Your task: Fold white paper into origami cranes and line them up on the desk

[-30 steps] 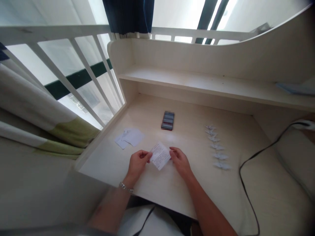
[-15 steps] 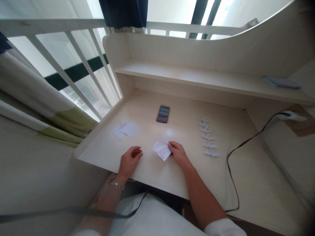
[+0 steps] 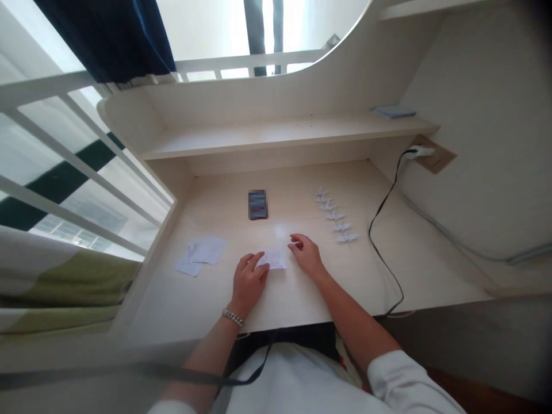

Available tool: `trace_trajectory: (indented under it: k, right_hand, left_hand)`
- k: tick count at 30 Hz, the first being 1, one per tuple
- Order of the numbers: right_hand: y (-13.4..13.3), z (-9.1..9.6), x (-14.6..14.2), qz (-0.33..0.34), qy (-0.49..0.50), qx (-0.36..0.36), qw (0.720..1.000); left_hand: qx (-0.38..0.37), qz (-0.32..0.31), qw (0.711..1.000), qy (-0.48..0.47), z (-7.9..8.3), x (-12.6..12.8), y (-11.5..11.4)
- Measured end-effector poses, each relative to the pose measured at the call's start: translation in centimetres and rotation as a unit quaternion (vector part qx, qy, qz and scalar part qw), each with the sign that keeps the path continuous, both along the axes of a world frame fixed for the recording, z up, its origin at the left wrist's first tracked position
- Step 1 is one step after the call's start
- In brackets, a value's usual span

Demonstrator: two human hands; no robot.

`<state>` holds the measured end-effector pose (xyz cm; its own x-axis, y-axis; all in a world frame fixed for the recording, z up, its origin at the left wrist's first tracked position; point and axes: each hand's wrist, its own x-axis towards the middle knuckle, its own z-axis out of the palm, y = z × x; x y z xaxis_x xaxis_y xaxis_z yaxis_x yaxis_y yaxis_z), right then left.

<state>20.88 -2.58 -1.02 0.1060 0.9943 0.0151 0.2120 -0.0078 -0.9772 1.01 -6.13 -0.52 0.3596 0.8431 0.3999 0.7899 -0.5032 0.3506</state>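
Observation:
A small printed paper slip (image 3: 273,259) lies flat on the pale wooden desk (image 3: 302,299) in front of me. My left hand (image 3: 249,280) rests on the desk with its fingers stretched out, and the fingertips press on the slip's left edge. A bracelet sits on that wrist. My right hand (image 3: 305,255) hovers just right of the slip with its fingers loosely curled and apart, holding nothing.
A dark phone (image 3: 257,204) lies farther back. Loose paper sheets (image 3: 202,253) sit at the left. A row of several folded paper cranes (image 3: 334,215) runs at the right. A black cable (image 3: 382,230) leads to a wall plug (image 3: 420,152). A blue item (image 3: 394,111) lies on the shelf.
The slip went from being held between both hands to lying on the desk. My left hand came back onto its left edge, my right hand let go, and the camera swung right.

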Motion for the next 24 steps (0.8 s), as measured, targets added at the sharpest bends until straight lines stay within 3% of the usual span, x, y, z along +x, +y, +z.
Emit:
trace_trajectory:
  k: [2,5,8,17,24]
  right_hand:
    - [-1.0,0.4,0.4,0.003,-0.046,0.028,0.999]
    - [-2.5,0.4,0.3,0.139,-0.229,0.107,0.958]
    - [-3.2,-0.2,-0.2,0.155,-0.304,0.116,0.933]
    - [-2.4,-0.7,-0.6,0.143,-0.281,0.083,0.945]
    - [-2.3,-0.9,-0.7,0.128,-0.270,0.051,0.953]
  left_hand:
    - [-0.027,-0.013,1.000,-0.009,-0.3,0.4,0.3]
    - [-0.070,-0.026,0.996,-0.042,-0.6,0.7,0.5]
    - [-0.102,-0.024,0.991,-0.083,-0.9,0.5,0.5]
    - [-0.207,0.039,0.970,-0.119,-0.7,-0.9,1.2]
    - [-0.200,0.027,0.972,-0.121,-1.0,-1.0,1.2]
